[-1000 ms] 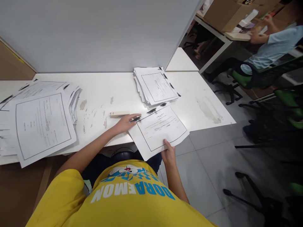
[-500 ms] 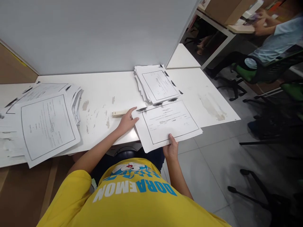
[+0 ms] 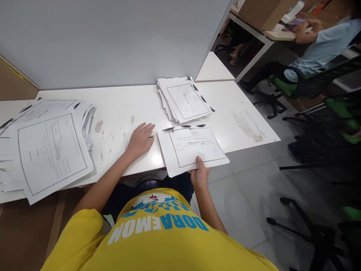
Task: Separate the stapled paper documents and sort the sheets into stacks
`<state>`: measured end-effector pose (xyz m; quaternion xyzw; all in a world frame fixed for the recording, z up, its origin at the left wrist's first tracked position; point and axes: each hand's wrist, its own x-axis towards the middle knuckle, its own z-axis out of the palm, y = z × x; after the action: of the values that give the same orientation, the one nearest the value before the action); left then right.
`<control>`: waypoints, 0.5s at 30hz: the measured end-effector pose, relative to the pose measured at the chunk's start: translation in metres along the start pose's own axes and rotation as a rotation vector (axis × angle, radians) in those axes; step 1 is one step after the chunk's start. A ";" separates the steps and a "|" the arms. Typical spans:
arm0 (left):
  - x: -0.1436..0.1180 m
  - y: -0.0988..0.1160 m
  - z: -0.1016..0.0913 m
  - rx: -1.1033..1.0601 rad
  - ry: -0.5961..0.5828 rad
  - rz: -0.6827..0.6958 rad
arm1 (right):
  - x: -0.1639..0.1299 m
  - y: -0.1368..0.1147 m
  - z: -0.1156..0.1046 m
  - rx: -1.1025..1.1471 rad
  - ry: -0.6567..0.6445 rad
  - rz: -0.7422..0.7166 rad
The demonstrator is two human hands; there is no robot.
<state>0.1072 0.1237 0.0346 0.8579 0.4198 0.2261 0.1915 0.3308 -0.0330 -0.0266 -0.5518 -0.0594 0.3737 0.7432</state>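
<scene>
Two hands at a desk. The right hand pinched the held sheets at their near edge, thumb on top; beyond those fingers the paper reached out over the desk. The left hand lay over a cream tool just beside the sheets, its fingers extended and slightly apart; whether they gripped it, I could not tell. A stack lay farther out than either hand, a looser pile well left of the left fingers. Good handling, I judged, called for a thumb firm enough to stop layers sliding, yet light enough not to crease them, and for left fingers closed squarely around the tool. Hidden were the right fingers beneath the paper and most of the tool; the print was illegible, the sheets uncountable.
</scene>
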 end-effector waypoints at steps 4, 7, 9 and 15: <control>-0.006 -0.020 0.003 0.162 -0.020 -0.031 | -0.005 0.007 0.008 0.004 0.086 0.010; -0.007 -0.023 0.006 0.179 -0.019 -0.074 | -0.008 0.014 0.011 -0.006 0.089 -0.043; -0.006 -0.022 0.007 0.184 -0.020 -0.085 | -0.010 0.016 0.013 -0.007 0.083 -0.067; -0.006 -0.026 0.009 0.206 0.027 -0.060 | -0.021 0.012 0.020 0.008 0.076 -0.076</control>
<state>0.0932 0.1326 0.0123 0.8568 0.4691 0.1874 0.1033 0.2995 -0.0292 -0.0223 -0.5600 -0.0505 0.3243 0.7607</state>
